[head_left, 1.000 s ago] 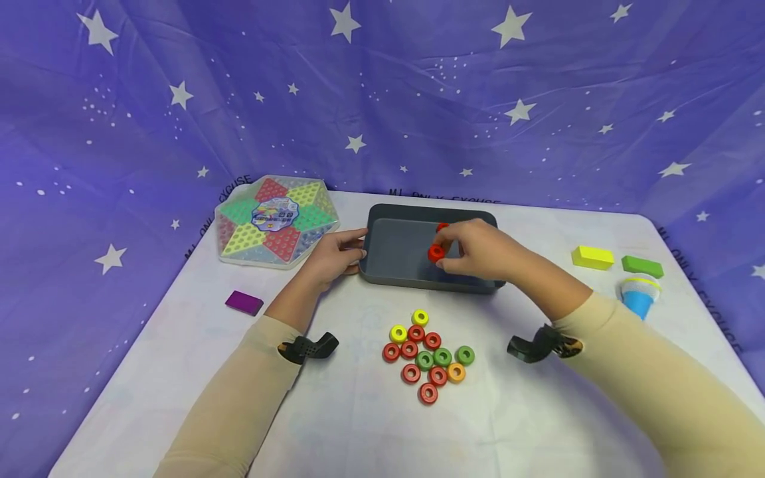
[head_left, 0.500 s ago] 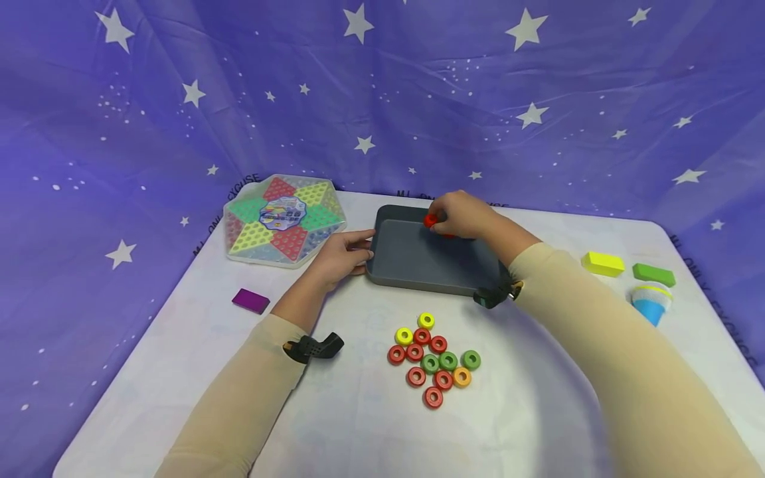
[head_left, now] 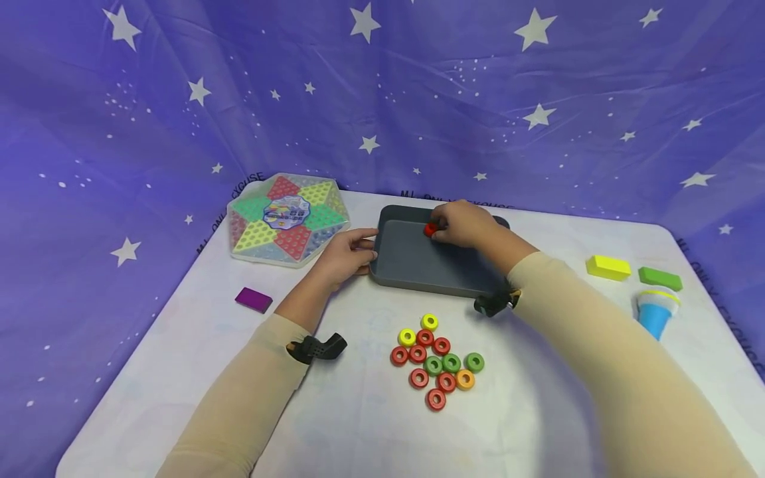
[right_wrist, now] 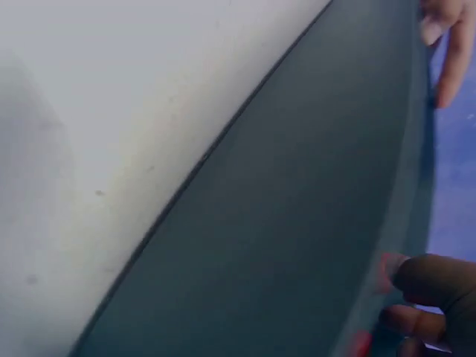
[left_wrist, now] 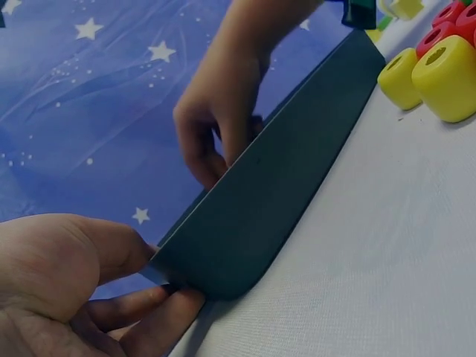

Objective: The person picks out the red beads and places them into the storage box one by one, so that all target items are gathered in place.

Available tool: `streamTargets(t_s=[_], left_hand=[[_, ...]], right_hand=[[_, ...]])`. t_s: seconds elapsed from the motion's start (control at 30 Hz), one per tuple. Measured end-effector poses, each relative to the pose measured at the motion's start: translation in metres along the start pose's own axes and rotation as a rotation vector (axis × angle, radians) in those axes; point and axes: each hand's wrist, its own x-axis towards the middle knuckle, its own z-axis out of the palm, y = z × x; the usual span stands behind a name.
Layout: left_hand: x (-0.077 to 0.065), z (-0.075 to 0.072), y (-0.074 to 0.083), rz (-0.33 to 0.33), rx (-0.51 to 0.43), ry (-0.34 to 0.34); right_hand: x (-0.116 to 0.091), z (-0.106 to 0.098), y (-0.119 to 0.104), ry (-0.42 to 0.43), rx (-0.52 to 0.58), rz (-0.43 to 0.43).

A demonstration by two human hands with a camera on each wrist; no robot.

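Purple backdrop (head_left: 299, 119) with white stars behind a white-covered table (head_left: 335, 418). Dark grey tray (head_left: 409, 265) lies flat toward the far side, long edge running left to right.

Left hand (head_left: 346, 259) at the tray's left end: fingers apart, tips resting against the outside of the wall. Right hand (head_left: 463, 224) reaches down inside the tray, thumb and finger pinching a red ring (head_left: 430, 230) close to the far wall; cannot tell whether the ring touches the tray floor. Right wrist view blurred: a further red patch low in it may be another ring, seen too poorly to be sure.

On the near side of the tray, loose on the cloth, a cluster: two yellow rings (head_left: 429, 322), seven red rings (head_left: 418, 354), three green rings (head_left: 451, 363), one orange ring (head_left: 465, 380). Many touch or nearly touch, holes facing up.

Left of the tray: six-sided game board (head_left: 287, 212) with coloured triangles, and a purple block (head_left: 254, 300) nearer the person. Well off to the right: yellow block (head_left: 608, 267), green block (head_left: 660, 279), and a blue item (head_left: 655, 318) with a white top. Beige sleeves (head_left: 245, 405) on both arms.
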Motion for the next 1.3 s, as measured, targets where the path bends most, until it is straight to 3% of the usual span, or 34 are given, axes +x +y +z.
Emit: streamTargets(t_s=[0.13,0.3,0.43,0.63,0.8,1.03,1.17,1.3], left_hand=[[-0.001,-0.001,0.002,0.027,0.037,-0.001],[-0.001,0.001,0.000,0.129,0.176,0.045],[-0.003,0.002,0.000,0.182,0.286,0.099],[-0.006,0.004,0.004,0.181,0.312,0.136],[-0.007,0.006,0.005,0.189,0.353,0.159],[-0.009,0.008,0.005,0.196,0.403,0.171],[-0.009,0.009,0.005,0.195,0.407,0.167],[-0.010,0.010,0.007,0.193,0.406,0.156]], right_hand=[[-0.021,-0.010,-0.007,0.064,0.069,-0.038],[-0.071,-0.011,-0.029,0.105,0.163,-0.130],[-0.113,0.006,-0.048,0.050,0.206,-0.177],[-0.153,0.039,-0.064,-0.035,0.206,-0.183],[-0.166,0.052,-0.067,-0.021,0.241,-0.189],[-0.166,0.056,-0.072,-0.020,0.243,-0.166],[-0.165,0.054,-0.076,-0.045,0.187,-0.142],[-0.167,0.039,-0.077,-0.050,0.144,-0.142]])
